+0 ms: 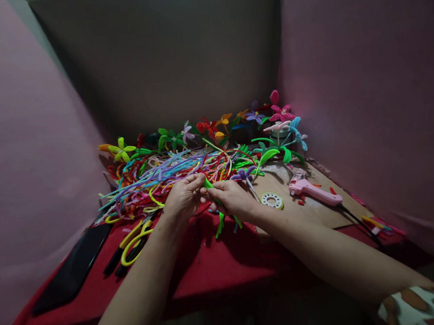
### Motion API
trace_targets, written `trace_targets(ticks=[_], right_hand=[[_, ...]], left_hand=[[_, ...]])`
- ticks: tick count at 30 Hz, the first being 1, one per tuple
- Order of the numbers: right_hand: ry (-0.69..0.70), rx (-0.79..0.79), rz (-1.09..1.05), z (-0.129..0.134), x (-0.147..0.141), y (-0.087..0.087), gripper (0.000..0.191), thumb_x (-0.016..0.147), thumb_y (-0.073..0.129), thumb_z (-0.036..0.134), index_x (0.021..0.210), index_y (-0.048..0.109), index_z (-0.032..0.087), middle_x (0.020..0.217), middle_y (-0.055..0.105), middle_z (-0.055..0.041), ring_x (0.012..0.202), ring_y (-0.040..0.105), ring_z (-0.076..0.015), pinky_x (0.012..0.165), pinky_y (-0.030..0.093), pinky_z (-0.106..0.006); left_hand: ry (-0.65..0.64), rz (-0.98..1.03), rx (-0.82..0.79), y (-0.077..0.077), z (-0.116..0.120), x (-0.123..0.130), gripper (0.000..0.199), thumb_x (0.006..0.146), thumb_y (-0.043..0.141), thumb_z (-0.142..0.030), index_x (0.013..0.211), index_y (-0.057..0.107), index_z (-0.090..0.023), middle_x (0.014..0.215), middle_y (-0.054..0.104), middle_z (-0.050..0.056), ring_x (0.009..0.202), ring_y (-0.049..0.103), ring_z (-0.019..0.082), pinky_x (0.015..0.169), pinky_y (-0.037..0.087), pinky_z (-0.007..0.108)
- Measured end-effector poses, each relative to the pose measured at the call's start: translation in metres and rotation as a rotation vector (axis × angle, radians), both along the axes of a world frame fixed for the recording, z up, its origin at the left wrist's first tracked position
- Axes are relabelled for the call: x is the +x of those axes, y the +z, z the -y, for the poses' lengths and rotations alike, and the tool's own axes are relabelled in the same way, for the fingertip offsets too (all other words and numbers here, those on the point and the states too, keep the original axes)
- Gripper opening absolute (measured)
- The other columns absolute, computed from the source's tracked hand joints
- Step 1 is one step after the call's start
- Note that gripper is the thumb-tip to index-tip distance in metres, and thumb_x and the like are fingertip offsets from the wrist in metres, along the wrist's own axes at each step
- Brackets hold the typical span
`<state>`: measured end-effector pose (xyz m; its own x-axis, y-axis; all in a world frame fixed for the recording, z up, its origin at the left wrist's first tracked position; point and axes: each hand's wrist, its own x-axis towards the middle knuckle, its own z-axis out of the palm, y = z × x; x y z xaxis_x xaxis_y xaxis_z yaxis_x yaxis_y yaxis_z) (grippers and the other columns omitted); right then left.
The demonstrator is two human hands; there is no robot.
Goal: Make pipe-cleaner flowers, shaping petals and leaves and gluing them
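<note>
Bright green pipe cleaners (208, 184) are pinched between my two hands, above the front of the table. My left hand (184, 197) is closed on one end with thumb and fingers. My right hand (231, 197) grips the same green piece from the other side, its fingers wrapped round it. Green pipe cleaner ends (220, 225) hang down below my right hand. Just behind the hands lies a large heap of many-coloured pipe cleaners (173, 167). A purple pipe cleaner flower (243, 174) rests close behind my right hand.
Yellow-handled scissors (136, 245), black-handled pliers (115, 259) and a black phone-like slab (73, 271) lie left on the red cloth (211, 274). On cardboard (326, 217) at right are a tape roll (272, 200) and a pink glue gun (315, 191). Finished flowers (281, 112) stand behind.
</note>
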<state>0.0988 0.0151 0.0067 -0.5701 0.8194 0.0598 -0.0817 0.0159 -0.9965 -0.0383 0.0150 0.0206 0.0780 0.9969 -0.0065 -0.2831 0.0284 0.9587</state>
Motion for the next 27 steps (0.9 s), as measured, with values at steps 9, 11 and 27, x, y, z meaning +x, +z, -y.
trace_targets(ticks=[9,11,27], right_hand=[[0.120,-0.146,-0.119,-0.002,0.003,-0.003,0.019,0.087,0.042,0.021,0.077,0.055,0.013,0.049,0.053,0.0033,0.032,0.040,-0.0038,0.031,0.029,-0.014],[0.116,-0.159,-0.139,-0.002,0.003,-0.004,0.020,0.088,0.041,0.023,0.080,0.056,0.012,0.050,0.054,0.0030,0.032,0.041,-0.0039,0.031,0.030,-0.014],[0.069,-0.092,-0.095,-0.003,0.004,-0.005,0.017,0.084,0.044,0.023,0.077,0.055,0.012,0.045,0.055,0.0035,0.028,0.040,-0.0044,0.028,0.027,-0.014]], left_hand=[[0.096,0.025,-0.020,0.004,0.003,0.004,0.024,0.057,0.074,-0.022,0.071,0.058,-0.011,0.043,0.043,-0.007,0.033,0.036,0.002,0.036,0.035,0.014],[0.134,0.026,-0.017,0.003,0.004,0.006,0.024,0.055,0.075,-0.021,0.070,0.059,-0.012,0.044,0.044,-0.007,0.034,0.039,0.003,0.038,0.037,0.015],[0.263,-0.122,0.116,0.002,0.008,0.015,0.022,0.059,0.073,-0.025,0.062,0.056,-0.012,0.039,0.044,-0.007,0.032,0.035,0.003,0.034,0.030,0.015]])
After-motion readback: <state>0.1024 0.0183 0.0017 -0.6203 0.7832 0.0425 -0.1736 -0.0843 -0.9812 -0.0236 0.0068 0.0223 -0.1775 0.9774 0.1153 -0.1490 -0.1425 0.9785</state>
